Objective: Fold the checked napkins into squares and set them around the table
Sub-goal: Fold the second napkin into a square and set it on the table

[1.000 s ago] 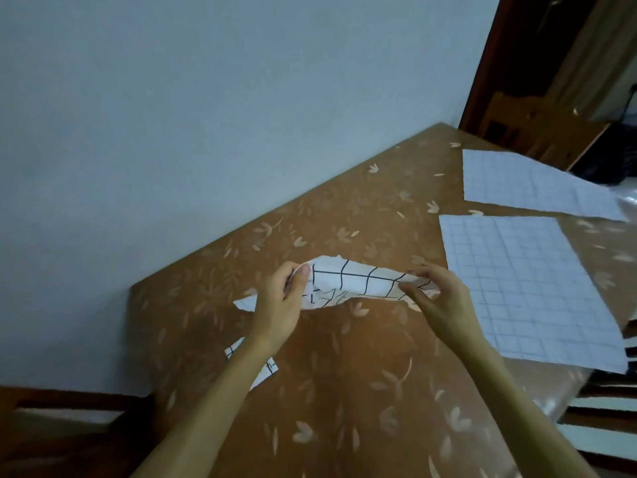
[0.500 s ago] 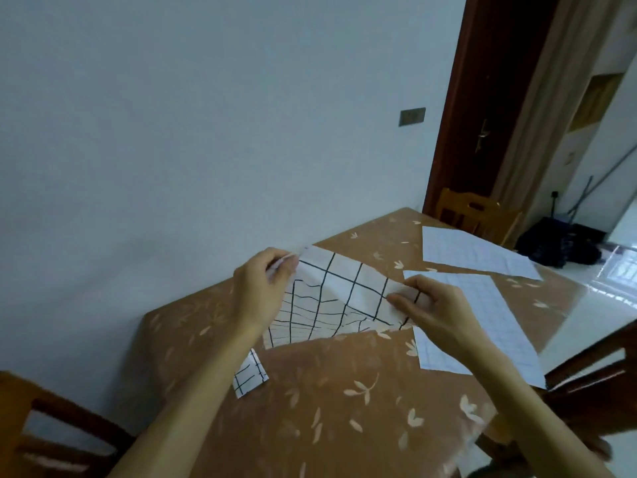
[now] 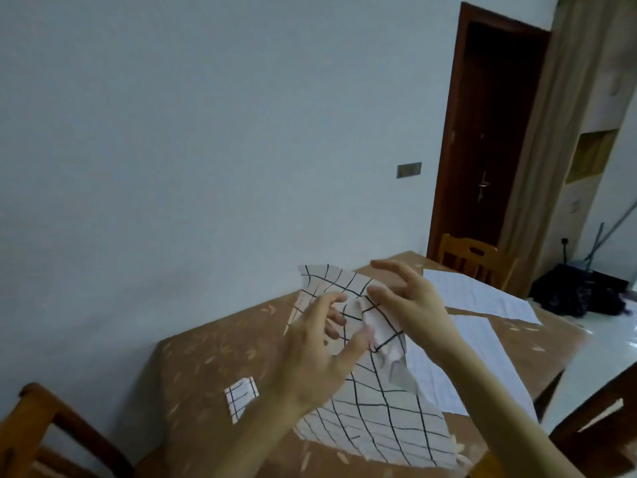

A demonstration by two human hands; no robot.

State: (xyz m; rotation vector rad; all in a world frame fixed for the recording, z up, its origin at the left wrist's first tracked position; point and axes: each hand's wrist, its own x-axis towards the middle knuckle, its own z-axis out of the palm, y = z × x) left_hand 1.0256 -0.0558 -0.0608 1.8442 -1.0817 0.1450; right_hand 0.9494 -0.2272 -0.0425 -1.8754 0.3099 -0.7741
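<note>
Both hands are raised over the table (image 3: 206, 357), and a white napkin with black checks (image 3: 375, 422) is held up between them. By the left hand (image 3: 320, 353) the cloth is pinched between thumb and curled fingers near its middle, while its upper part is gripped by the right hand (image 3: 410, 301), whose index finger is stretched out above the fabric. The napkin is bunched where the two grips meet, and its lower part hangs down loosely with the bottom edge close to the brown, leaf-patterned tabletop. A small folded checked napkin (image 3: 241, 398) is laid flat on the table to the left of the forearms. Two larger pale gridded sheets (image 3: 479, 291) are spread further right. Wooden chairs (image 3: 475, 260) are placed at the table's far and near edges.
</note>
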